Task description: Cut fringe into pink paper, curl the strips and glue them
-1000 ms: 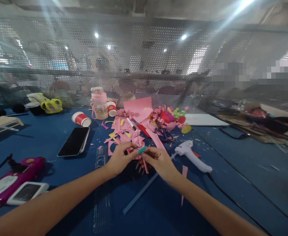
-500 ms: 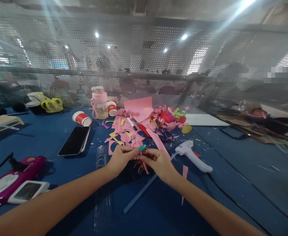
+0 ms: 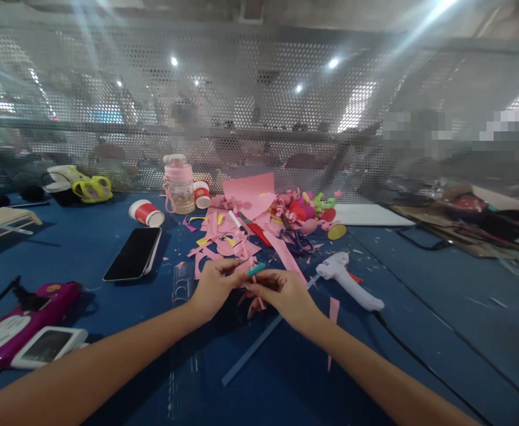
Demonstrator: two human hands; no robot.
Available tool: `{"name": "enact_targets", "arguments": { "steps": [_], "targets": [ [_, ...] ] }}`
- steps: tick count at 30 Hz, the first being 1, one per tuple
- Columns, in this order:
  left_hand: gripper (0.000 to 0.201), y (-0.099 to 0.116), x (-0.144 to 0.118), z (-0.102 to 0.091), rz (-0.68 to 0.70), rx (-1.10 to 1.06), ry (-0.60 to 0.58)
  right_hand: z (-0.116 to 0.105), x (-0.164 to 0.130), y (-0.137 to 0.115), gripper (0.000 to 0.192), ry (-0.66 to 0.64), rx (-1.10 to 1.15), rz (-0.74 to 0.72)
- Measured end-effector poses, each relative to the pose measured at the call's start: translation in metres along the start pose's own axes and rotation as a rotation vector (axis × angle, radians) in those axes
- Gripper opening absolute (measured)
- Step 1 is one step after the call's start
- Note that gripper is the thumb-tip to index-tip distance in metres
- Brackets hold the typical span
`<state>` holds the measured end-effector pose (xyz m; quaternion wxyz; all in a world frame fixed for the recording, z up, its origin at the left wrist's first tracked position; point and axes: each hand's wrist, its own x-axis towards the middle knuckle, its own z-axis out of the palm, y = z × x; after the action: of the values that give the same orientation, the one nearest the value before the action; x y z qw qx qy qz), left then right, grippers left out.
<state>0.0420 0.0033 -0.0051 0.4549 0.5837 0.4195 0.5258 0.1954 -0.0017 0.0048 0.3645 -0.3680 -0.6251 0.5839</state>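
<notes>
Pinched between both hands, just above the blue table (image 3: 86, 248): a small pink paper piece (image 3: 256, 290), with pink strips hanging below the fingers. Left hand (image 3: 215, 287) closed around its near end, thumb and fingertips pressed together on the paper. Right hand (image 3: 284, 293) closed on the other side, fingers curled, a teal-tipped bit (image 3: 256, 270) sticking up between the two thumbs; cannot tell whether that tip belongs to the paper piece or is a separate small item. Both hands touching each other at the fingertips.

Taking the white glue gun (image 3: 348, 281) as the mark: hands just left of it, near its nozzle. Clear glue stick (image 3: 253, 349) lying on the cloth left of and nearer than the gun, running diagonally under the right wrist. Black cord trailing from the gun's handle toward the near right. Heap of pink paper scraps (image 3: 233, 242) beyond and left of the gun, with yellow bits mixed in. Black-handled scissors (image 3: 297, 239) just beyond the gun. Black phone (image 3: 133, 254), face up, well left of the gun. Red-and-white paper cup (image 3: 146, 214) on its side farther left and back. Pink bottle (image 3: 178, 184) upright beyond the scraps, against the perforated metal screen (image 3: 259, 106). Magenta case (image 3: 20, 325) far left and nearer.
</notes>
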Motion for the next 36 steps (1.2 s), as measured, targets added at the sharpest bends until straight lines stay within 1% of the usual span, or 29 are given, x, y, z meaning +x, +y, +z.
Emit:
{"name": "enact_targets", "arguments": {
  "steps": [4, 10, 11, 14, 16, 18, 21, 23, 26, 28, 29, 30, 31, 32, 33, 34, 35, 36],
  "targets": [
    [0.025, -0.002, 0.001, 0.001, 0.0, 0.0, -0.039, -0.002, 0.001, 0.001, 0.026, 0.017, 0.02, -0.003],
    [0.027, 0.0, 0.002, 0.002, -0.076, -0.07, -0.104, -0.001, 0.003, 0.006, 0.029, 0.029, -0.055, -0.05],
    [0.027, 0.002, 0.001, 0.002, -0.075, -0.078, -0.124, -0.001, 0.004, 0.006, 0.03, 0.044, -0.058, -0.057],
    [0.029, 0.007, -0.002, 0.004, -0.041, -0.103, -0.231, -0.001, 0.004, 0.001, 0.028, 0.084, -0.053, -0.069],
    [0.03, 0.008, -0.003, 0.005, -0.009, -0.1, -0.267, -0.001, 0.004, 0.0, 0.026, 0.083, -0.054, -0.078],
    [0.029, 0.007, -0.002, 0.005, -0.01, -0.091, -0.244, -0.002, 0.004, 0.001, 0.025, 0.064, -0.059, -0.081],
    [0.028, 0.002, 0.001, 0.003, -0.095, -0.115, -0.194, 0.0, 0.004, 0.003, 0.026, 0.055, -0.105, -0.061],
    [0.028, -0.001, 0.003, 0.002, -0.125, -0.115, -0.129, 0.0, 0.002, 0.001, 0.025, 0.06, -0.211, -0.057],
    [0.025, -0.002, 0.005, 0.001, -0.08, -0.131, -0.022, -0.003, -0.001, -0.011, 0.024, 0.122, -0.476, -0.088],
    [0.025, -0.001, 0.006, 0.0, -0.054, -0.165, 0.012, -0.012, -0.003, -0.023, 0.027, 0.238, -0.704, -0.125],
    [0.026, -0.001, 0.006, 0.0, -0.053, -0.177, 0.022, -0.018, -0.005, -0.029, 0.03, 0.328, -0.875, -0.171],
    [0.026, 0.0, 0.006, -0.001, -0.059, -0.183, 0.031, -0.026, -0.006, -0.034, 0.03, 0.477, -1.043, -0.193],
    [0.027, 0.0, 0.007, -0.001, -0.067, -0.182, 0.036, -0.036, -0.007, -0.037, 0.028, 0.614, -1.207, -0.166],
    [0.027, 0.0, 0.007, -0.001, -0.075, -0.178, 0.038, -0.047, -0.008, -0.039, 0.03, 0.734, -1.35, -0.048],
    [0.028, 0.0, 0.008, -0.001, -0.079, -0.169, 0.035, -0.06, -0.008, -0.039, 0.041, 0.82, -1.432, 0.112],
    [0.028, -0.001, 0.008, -0.002, -0.078, -0.159, 0.025, -0.074, -0.009, -0.037, 0.051, 0.865, -1.458, 0.268],
    [0.028, -0.001, 0.008, -0.002, -0.073, -0.148, 0.012, -0.089, -0.01, -0.032, 0.058, 0.852, -1.469, 0.376],
    [0.028, -0.001, 0.008, -0.002, -0.069, -0.139, 0.0, -0.103, -0.011, -0.026, 0.062, 0.823, -1.473, 0.42]
  ]
}}
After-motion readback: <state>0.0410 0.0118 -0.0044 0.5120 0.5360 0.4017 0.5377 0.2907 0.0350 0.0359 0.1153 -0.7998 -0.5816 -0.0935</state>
